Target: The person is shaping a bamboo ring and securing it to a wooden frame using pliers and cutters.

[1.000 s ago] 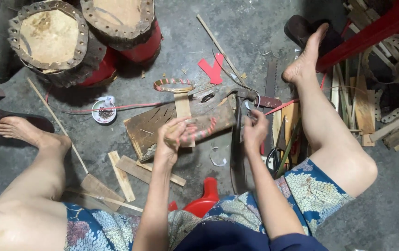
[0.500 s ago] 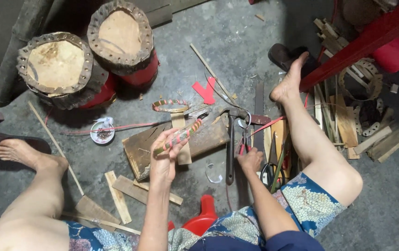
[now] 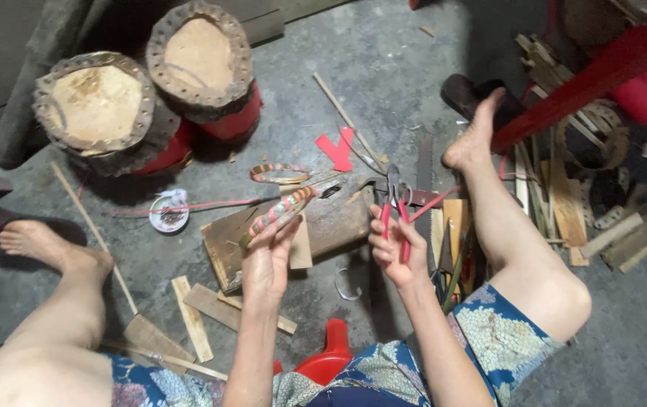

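My left hand [image 3: 267,256] holds a ring wrapped in striped green, red and orange bands [image 3: 278,213], raised over a worn wooden board [image 3: 331,222] on the floor. My right hand [image 3: 391,249] grips red-handled pliers [image 3: 394,203], jaws pointing away from me, just right of the board. The two hands are a short gap apart. A second wrapped ring [image 3: 278,173] lies on the floor beyond the board.
Two drums with red bodies [image 3: 97,109] [image 3: 199,53] stand at upper left. Wood strips [image 3: 192,328] lie near my left leg. A saw blade [image 3: 423,162], bamboo slats [image 3: 557,203], a dark sandal [image 3: 466,94] and a red stool seat [image 3: 331,362] surround me.
My right hand has picked up the red-handled pliers and raised them. My left hand has lifted the striped ring higher above the board.
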